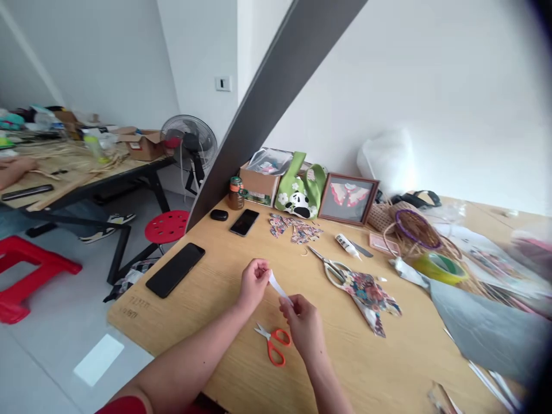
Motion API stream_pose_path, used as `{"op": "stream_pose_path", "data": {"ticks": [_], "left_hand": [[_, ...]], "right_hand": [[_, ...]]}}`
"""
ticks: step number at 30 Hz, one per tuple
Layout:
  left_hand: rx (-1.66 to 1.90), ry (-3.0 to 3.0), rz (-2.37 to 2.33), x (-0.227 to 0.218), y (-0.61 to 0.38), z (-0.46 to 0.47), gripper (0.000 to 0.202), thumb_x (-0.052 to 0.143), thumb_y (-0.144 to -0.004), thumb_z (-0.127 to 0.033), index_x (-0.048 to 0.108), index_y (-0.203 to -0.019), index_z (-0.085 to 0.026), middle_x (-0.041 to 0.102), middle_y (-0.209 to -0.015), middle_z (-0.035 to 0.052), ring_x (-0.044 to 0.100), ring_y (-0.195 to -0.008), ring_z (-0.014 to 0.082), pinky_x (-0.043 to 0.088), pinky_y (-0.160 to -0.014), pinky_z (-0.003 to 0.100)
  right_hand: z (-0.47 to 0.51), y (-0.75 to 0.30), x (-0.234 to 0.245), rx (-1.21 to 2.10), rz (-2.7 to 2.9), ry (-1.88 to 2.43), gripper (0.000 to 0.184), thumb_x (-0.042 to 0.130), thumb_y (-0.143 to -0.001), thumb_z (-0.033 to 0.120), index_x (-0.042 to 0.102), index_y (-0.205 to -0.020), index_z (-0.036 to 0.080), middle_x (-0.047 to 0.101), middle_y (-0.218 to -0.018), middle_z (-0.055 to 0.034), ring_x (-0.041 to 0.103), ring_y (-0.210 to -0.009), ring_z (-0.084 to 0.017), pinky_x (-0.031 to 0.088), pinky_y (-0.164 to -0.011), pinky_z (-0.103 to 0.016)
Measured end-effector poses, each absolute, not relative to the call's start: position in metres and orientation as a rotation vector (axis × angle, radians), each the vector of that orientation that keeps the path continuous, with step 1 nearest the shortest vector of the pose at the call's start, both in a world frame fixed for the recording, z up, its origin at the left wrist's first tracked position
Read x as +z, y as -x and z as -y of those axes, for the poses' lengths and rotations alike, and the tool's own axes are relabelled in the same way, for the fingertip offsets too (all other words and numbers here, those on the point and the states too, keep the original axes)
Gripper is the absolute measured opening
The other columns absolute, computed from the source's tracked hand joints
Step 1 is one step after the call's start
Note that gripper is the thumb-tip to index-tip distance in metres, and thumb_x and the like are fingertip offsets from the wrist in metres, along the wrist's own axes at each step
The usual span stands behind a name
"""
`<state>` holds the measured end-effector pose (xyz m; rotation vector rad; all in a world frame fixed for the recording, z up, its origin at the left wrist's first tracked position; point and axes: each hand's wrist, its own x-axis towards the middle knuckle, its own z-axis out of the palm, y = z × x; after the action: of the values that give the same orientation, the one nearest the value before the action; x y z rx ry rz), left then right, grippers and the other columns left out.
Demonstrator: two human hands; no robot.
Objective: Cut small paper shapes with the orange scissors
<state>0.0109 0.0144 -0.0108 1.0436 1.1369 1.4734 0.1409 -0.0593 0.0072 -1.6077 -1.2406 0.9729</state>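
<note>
Between my two hands a narrow white strip point(279, 286), looking like paper, is stretched above the wooden table. My left hand point(253, 282) pinches its upper left end. The lower right end is gripped in the fingers of my right hand point(303, 322). Orange-handled scissors point(273, 343) lie with their blades partly apart just below the strip, near my right wrist. To the right, larger scissors with pale handles point(337, 272) rest beside a piece of floral patterned fabric point(370, 293). Other patterned scraps point(297, 229) lie farther back.
Phones point(176, 269) point(245, 222) lie at the left. A glue bottle point(347, 245), framed piece point(349, 198), green panda bag point(299, 192) and jar point(236, 193) stand or lie behind. Yellow tape point(440, 268) and grey sheeting point(483, 322) cover the right. Another person's hand point(16, 170) shows at the far-left table.
</note>
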Motion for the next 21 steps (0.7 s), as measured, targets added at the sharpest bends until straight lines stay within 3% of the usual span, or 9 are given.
{"op": "stream_pose_path", "data": {"ticks": [7, 13, 18, 21], "left_hand": [[1.374, -0.969, -1.113, -0.009, -0.010, -0.008, 0.029, 0.072, -0.061, -0.030, 0.060, -0.085, -0.016, 0.059, -0.080, 0.0036, 0.056, -0.064, 0.0137, 0.047, -0.053, 0.023], [1.305, -1.042, -1.134, -0.009, -0.009, 0.011, 0.025, 0.065, -0.063, -0.025, 0.061, -0.086, -0.015, 0.060, -0.083, 0.0044, 0.055, -0.061, 0.0127, 0.049, -0.054, 0.024], [1.235, -1.179, -1.129, -0.009, -0.006, 0.024, 0.034, 0.065, -0.069, -0.025, 0.064, -0.102, -0.016, 0.065, -0.094, 0.0076, 0.055, -0.061, 0.0120, 0.051, -0.057, 0.026], [1.161, -1.199, -1.051, -0.009, -0.006, 0.030, 0.033, 0.069, -0.074, -0.034, 0.065, -0.100, -0.015, 0.067, -0.090, 0.0094, 0.061, -0.071, 0.0167, 0.053, -0.064, 0.028]], "right_hand": [[0.069, -0.154, 0.012, 1.217, 1.088, 1.477, 0.059, 0.067, -0.063, 0.076, 0.064, -0.063, 0.018, 0.067, -0.061, -0.0075, 0.056, -0.055, -0.019, 0.044, -0.052, -0.028], [0.077, -0.158, 0.004, 1.182, 1.147, 1.469, 0.056, 0.063, -0.072, 0.072, 0.063, -0.060, 0.017, 0.061, -0.054, -0.0037, 0.050, -0.049, -0.016, 0.037, -0.048, -0.027], [0.084, -0.161, 0.012, 1.327, 0.966, 1.399, 0.054, 0.070, -0.064, 0.071, 0.062, -0.057, 0.017, 0.061, -0.052, -0.0037, 0.050, -0.048, -0.016, 0.038, -0.048, -0.027], [0.087, -0.166, 0.020, 1.431, 0.795, 1.317, 0.052, 0.078, -0.058, 0.066, 0.063, -0.059, 0.016, 0.061, -0.052, -0.0027, 0.049, -0.047, -0.013, 0.037, -0.046, -0.025]]}}
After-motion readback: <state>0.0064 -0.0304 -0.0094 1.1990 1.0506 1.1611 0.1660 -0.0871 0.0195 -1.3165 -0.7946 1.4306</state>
